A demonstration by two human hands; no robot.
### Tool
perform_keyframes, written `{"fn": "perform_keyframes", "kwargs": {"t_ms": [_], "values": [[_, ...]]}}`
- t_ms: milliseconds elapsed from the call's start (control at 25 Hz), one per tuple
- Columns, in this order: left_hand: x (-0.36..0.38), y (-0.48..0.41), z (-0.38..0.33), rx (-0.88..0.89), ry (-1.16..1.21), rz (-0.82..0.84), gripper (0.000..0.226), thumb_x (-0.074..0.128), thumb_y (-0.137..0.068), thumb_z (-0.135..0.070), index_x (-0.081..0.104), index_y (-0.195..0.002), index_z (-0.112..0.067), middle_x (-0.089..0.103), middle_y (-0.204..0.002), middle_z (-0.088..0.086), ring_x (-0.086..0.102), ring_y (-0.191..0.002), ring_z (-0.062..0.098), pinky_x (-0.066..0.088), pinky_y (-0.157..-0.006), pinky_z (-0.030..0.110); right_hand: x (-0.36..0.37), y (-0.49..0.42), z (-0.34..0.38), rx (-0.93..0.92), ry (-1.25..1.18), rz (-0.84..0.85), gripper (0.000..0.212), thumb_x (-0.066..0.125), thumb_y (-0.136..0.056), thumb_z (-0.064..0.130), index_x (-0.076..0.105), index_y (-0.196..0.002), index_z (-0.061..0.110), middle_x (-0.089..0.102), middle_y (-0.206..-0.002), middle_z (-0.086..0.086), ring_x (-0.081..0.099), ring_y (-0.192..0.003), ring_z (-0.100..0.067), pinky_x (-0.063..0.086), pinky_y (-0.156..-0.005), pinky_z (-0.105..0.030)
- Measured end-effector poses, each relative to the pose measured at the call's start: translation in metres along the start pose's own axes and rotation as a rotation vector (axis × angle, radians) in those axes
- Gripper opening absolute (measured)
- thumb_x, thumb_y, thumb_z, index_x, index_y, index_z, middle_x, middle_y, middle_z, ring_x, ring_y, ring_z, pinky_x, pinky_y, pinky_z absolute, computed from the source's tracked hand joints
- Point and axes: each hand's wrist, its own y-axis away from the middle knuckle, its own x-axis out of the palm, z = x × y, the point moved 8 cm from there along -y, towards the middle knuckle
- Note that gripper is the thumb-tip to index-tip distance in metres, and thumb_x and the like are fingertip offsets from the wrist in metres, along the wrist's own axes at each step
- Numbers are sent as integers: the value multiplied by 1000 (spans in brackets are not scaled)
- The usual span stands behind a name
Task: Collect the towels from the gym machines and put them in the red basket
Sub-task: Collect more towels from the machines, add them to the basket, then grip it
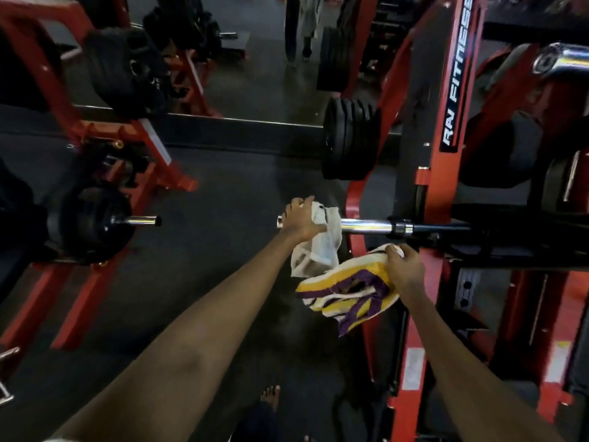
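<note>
Gripping white towel [319, 250] on chrome bar [366, 225], striped towel [345, 290] beside, plates [347, 138] beyond.

One white towel [322, 250], one striped towel [344, 291], two hands [302, 218] [406, 266]

Glossy chrome bar [366, 225], soft cloth towels [318, 247].

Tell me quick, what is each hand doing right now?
Left hand: closed, gripping the white towel draped over the chrome bar.
Right hand: closed, holding the striped towel.
</note>
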Motion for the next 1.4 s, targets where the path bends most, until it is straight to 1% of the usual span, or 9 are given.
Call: {"fn": "perform_keyframes", "kwargs": {"t_ms": [160, 280, 440, 600, 720, 800, 920, 1080, 1400], "values": [[38, -55, 0, 55, -294, 198, 124, 81, -69, -57, 2, -160, -30, -1, -165, 21, -3, -152, 42, 8, -120, 58, 7, -22, 4, 2, 11, -34, 16, 57, -93, 26, 64, -90, 12, 63, -85, -3, 57, -86, -22, 39, -78, -30], [61, -72, 13, 34, -441, 291, 122, 82, -66, -58, 6, -159, -33, 2, -165, 22, 0, -151, 44, 8, -119, 59, 16, -36, 2, -2, 32, -23, 15, 58, -90, 27, 62, -80, 17, 63, -76, 1, 60, -81, -24, 41, -74, -31], [48, -78, 17, 78, -382, 117, 70, 72, -81, -38, 40, -143, -31, 49, -141, 12, 46, -129, 37, 34, -106, 49, 35, -49, -3, 23, 31, 23, 23, 56, -82, 38, 68, -83, 18, 71, -77, 1, 67, -81, -26, 52, -74, -37], [1, -59, 22, 39, -92, -100, 24, 54, -82, -24, 49, -106, -23, 63, -110, 10, 60, -103, 36, 50, -83, 45, 59, -46, 18, -20, 38, 91, 20, 58, -89, 31, 71, -92, 16, 70, -85, -4, 63, -86, -24, 43, -76, -30], [-54, -21, 41, -7, -26, -226, 13, 54, -81, -22, 45, -91, -23, 63, -92, 5, 62, -86, 31, 48, -66, 38, 89, -35, 45, -62, 28, 203, 18, 58, -90, 28, 67, -88, 13, 64, -79, -4, 61, -86, -29, 40, -75, -30], [-96, 16, 67, -110, -35, -312, 12, 53, -81, -19, 46, -91, -22, 65, -92, 6, 63, -87, 33, 44, -65, 37, 117, -15, 71, -134, 10, 306, 17, 59, -91, 23, 64, -87, 7, 62, -78, -7, 60, -86, -31, 37, -74, -28], [-149, 90, 117, -310, -11, -464, 12, 51, -82, -18, 49, -94, -18, 67, -99, 11, 62, -95, 38, 43, -70, 38, 159, 21, 103, -278, -4, 449, 13, 58, -91, 24, 67, -88, 16, 67, -87, -7, 64, -93, -31, 43, -79, -31], [-181, 235, 183, -544, 71, -639, 7, 49, -82, -23, 48, -89, -24, 62, -91, -2, 62, -92, 28, 40, -70, 36, 212, 105, 139, -406, 28, 721, 17, 54, -91, 29, 68, -87, 20, 69, -91, -6, 64, -92, -27, 51, -90, -44], [-168, 560, 274, -944, 108, -1017, 20, 57, -79, -30, 54, -98, -23, 69, -99, 3, 64, -91, 28, 52, -75, 39, 295, 362, 183, -715, 131, 1118, 23, 54, -87, 31, 66, -83, 12, 66, -83, -6, 59, -84, -30, 39, -71, -33]]}}
